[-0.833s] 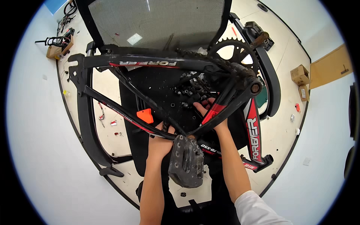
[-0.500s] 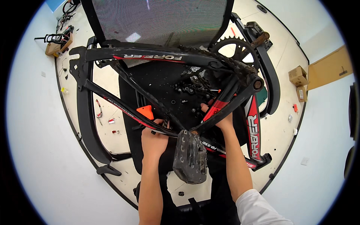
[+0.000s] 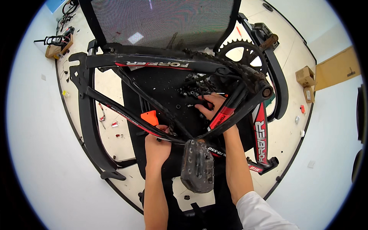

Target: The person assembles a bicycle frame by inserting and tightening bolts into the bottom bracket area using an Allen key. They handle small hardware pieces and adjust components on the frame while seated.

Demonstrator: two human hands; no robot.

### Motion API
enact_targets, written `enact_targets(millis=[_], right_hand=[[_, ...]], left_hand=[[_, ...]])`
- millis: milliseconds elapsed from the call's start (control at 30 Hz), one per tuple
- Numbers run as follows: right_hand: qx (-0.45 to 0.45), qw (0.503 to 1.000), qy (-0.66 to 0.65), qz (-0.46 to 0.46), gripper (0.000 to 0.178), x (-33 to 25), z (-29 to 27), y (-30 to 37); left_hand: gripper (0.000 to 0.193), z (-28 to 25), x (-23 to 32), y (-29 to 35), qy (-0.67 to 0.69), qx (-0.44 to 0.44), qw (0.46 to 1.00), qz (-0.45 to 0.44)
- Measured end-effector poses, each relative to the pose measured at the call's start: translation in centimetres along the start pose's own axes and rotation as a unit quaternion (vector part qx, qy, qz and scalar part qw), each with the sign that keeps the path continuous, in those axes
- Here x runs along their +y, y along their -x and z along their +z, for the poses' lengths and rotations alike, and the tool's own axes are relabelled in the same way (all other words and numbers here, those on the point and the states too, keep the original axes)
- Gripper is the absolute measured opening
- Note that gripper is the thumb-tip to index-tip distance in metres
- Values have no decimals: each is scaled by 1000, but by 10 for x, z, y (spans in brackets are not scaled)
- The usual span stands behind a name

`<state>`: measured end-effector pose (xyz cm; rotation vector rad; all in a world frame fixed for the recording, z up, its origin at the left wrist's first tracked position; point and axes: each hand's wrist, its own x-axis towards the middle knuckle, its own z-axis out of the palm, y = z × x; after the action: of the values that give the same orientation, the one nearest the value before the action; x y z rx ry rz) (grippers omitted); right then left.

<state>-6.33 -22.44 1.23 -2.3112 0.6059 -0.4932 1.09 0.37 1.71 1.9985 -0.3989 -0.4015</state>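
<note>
A black bicycle frame with red and white trim lies across a black office chair seat. My left hand is below a lower frame tube, beside an orange triangular piece. Its fingers are closed around a small dark part, which the tube and fingers mostly hide. Through the frame, my right hand reaches over the seat with thumb and forefinger apart. Its fingertips are close to a small bolt and a heap of dark small parts. A black pedal hangs between my forearms.
The chain, chainring and crank arm are on the frame's right. A mesh backrest and armrests surround it. Loose red and white bits lie on the floor; cardboard boxes stand right.
My right hand has moved up and left from behind the red-marked tube, toward the small parts, its fingers now showing. The left hand stays by the lower tube. The view has shifted slightly.
</note>
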Motion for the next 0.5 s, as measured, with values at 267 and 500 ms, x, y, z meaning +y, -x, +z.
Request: enact_targets(millis=[267,500], right_hand=[[-29,989,102,-107,22,-16,12,-9],[-35,990,103,-93,12,-18,13,-9]], left_hand=[[14,-30,13,3,-43,-95,988,-117],[12,-42,-14,3,76,-118,980,-142]])
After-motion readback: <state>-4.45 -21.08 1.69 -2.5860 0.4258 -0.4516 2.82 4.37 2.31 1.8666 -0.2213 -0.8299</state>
